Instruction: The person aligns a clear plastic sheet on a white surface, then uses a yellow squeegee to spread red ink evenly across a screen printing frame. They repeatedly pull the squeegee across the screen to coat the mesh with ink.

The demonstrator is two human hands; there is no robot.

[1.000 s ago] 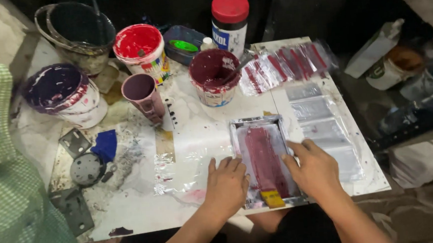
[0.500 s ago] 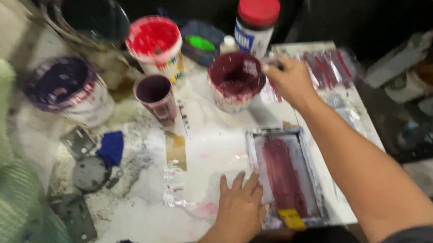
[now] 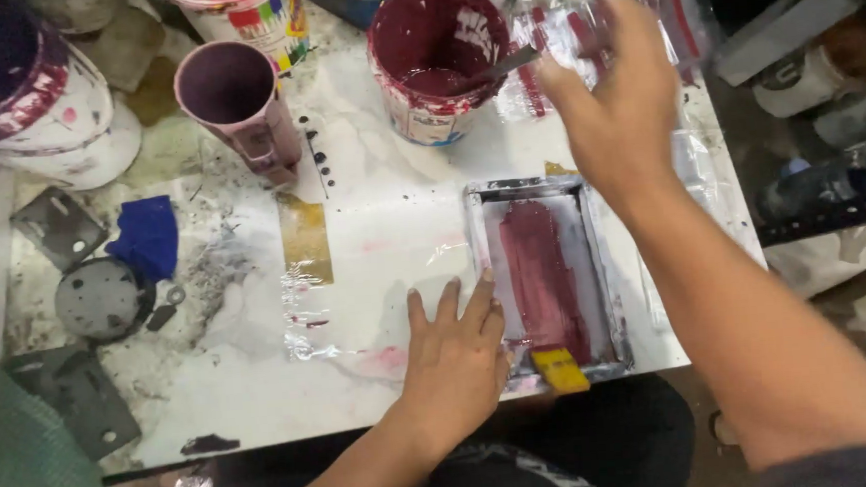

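- Reaching with the right hand (image 3: 617, 102) toward the stick handle (image 3: 502, 66) that leans out of the maroon ink tub (image 3: 439, 58); fingers spread, blurred, nothing gripped, hand just beside the handle tip and over the clear printed bags (image 3: 675, 28).
- Left hand (image 3: 457, 357) flat, fingers splayed, pressing on the table at the left edge of the small metal screen frame (image 3: 545, 272); holds nothing.
- Frame lies flat near the front edge of the white marble-look table (image 3: 261, 384), maroon ink streak down its mesh, yellow tape tab (image 3: 559, 369) at its near end.
- Step, judged: between prints, going for ink — left hand steadies the frame, right goes to the tub.
- Next move calls for closing fingers on the thin handle without tipping the tub, then bringing ink back over the frame without dripping on the table.
- Around: pink cup (image 3: 234, 100) tilted left of the tub, purple-stained bucket (image 3: 23, 98) at far left, blue rag (image 3: 147, 236), round metal disc (image 3: 101, 299), clear tape strip (image 3: 305, 281) on the table.
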